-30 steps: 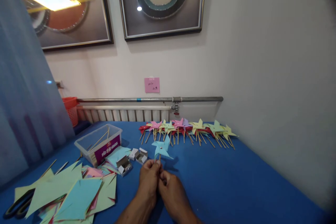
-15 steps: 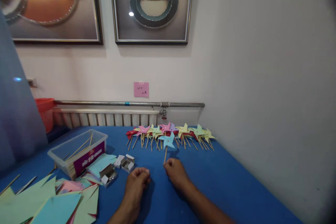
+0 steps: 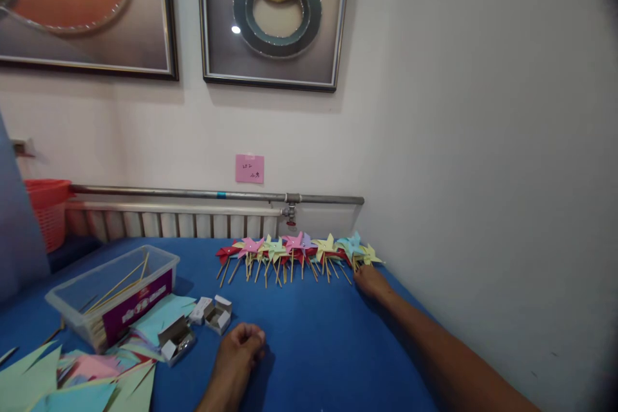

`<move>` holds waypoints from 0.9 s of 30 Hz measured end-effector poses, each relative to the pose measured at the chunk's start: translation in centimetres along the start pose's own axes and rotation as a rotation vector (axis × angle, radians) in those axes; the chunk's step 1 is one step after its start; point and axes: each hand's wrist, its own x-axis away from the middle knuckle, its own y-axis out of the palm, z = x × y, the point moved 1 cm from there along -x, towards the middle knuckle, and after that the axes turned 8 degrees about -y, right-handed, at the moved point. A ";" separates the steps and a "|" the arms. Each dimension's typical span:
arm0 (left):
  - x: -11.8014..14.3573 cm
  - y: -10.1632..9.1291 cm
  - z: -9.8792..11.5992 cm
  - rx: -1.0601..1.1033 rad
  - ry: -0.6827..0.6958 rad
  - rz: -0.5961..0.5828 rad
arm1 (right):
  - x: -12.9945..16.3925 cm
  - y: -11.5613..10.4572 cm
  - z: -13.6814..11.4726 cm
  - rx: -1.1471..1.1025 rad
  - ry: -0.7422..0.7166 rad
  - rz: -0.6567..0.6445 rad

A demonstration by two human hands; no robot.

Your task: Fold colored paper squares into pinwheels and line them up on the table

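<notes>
At row's end, blue pinwheel stick toward right hand

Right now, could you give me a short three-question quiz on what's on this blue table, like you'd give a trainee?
1. True or false: the right hand reaches the far right end of the pinwheel row.
2. What lies in the clear plastic box? A) wooden sticks B) scissors C) pinwheels
3. Fill in: the left hand rests on the blue table as a loose ____.

Key: 1 true; 2 A; 3 fist.
</notes>
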 end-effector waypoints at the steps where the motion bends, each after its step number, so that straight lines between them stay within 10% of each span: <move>1: -0.2 -0.1 -0.2 -0.014 0.002 -0.006 | -0.3 0.2 0.2 0.017 0.001 -0.008; 16: -0.1 -0.3 -0.3 -0.028 0.030 -0.025 | 0.2 1.8 0.4 0.050 0.013 0.057; 27: 0.4 0.2 0.0 -0.132 0.096 0.008 | 9.9 3.4 -3.2 -0.065 -0.180 0.261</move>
